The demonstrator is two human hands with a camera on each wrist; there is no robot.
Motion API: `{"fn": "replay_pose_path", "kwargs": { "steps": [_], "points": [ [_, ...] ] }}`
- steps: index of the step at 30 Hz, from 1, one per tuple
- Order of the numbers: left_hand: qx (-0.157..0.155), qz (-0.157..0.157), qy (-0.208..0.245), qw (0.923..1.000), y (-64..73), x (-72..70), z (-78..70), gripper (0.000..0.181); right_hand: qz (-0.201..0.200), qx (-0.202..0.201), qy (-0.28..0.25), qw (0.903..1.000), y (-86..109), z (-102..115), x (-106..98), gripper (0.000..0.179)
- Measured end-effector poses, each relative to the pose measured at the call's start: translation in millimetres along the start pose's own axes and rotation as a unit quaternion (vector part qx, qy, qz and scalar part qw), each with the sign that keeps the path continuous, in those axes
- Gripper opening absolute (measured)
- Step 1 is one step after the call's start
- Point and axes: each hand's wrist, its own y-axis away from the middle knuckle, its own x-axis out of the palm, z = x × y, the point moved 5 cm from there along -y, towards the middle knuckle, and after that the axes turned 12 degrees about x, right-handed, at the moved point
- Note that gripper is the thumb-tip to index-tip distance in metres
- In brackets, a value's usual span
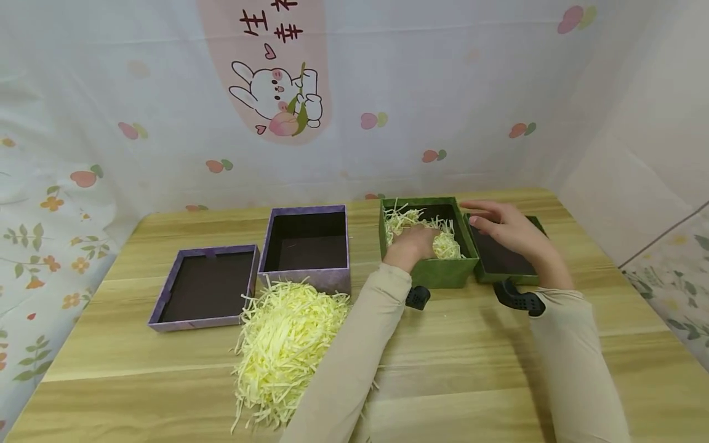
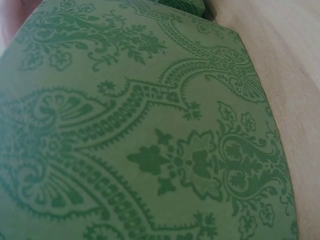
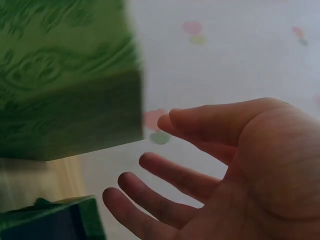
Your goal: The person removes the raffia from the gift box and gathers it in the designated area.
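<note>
My left hand [image 1: 414, 241] reaches into the green box [image 1: 443, 272] and touches the pale yellow shredded paper [image 1: 447, 246] inside; its fingertips are hidden. In the left wrist view, the patterned wall of the green box [image 2: 150, 125] fills most of the picture. Just right of this box, my right hand [image 1: 512, 232] hovers above the green lid [image 1: 506, 280], fingers loosely spread and holding nothing. The right wrist view shows that right hand [image 3: 220, 170] apart from the corner of the green box [image 3: 95, 115], with the lid [image 3: 92, 215] lower down.
A purple box [image 1: 304, 280] with a dark inside stands left of the green one. The shallow purple lid [image 1: 202, 323] lies further left. A large heap of yellow shredded paper [image 1: 288, 344] sits on the wooden table [image 1: 460, 381], in front of the purple box.
</note>
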Motion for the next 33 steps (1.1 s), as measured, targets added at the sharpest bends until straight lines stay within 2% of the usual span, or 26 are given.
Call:
{"fn": "replay_pose_path", "kwargs": {
  "steps": [6,10,14,17,22,28,33],
  "points": [
    [-0.009,0.006,-0.007,0.9999,-0.1,-0.3,-1.3,0.061,0.022,0.017,-0.015,0.9995,-13.9,-10.3,7.4,0.044],
    [-0.009,0.008,-0.016,0.9998,0.2,-0.2,-2.1,0.061,0.026,0.009,-0.012,0.9996,-14.0,-11.8,9.6,0.045],
    [-0.014,0.013,-0.025,0.9995,0.1,0.5,-2.3,0.06,0.029,0.024,-0.033,0.9988,-13.3,-14.9,13.4,0.046],
    [-0.025,0.026,-0.024,0.9991,-0.5,2.4,-1.3,0.059,0.028,0.04,-0.048,0.9976,-13.5,-16.8,16.7,0.048],
    [-0.052,0.054,-0.018,0.9971,-0.1,4.3,-1.4,0.055,0.033,0.046,-0.039,0.9976,-12.0,-16.3,18.8,0.053],
    [-0.069,0.037,-0.028,0.9966,0.3,2.5,-3.5,0.052,0.036,0.044,-0.05,0.9971,-12.3,-15.8,18.7,0.053],
    [-0.061,0.037,-0.058,0.9957,-1.3,3.1,-6.3,0.05,0.049,0.043,-0.057,0.9962,-11.2,-16.9,18.6,0.055]
  ]
}}
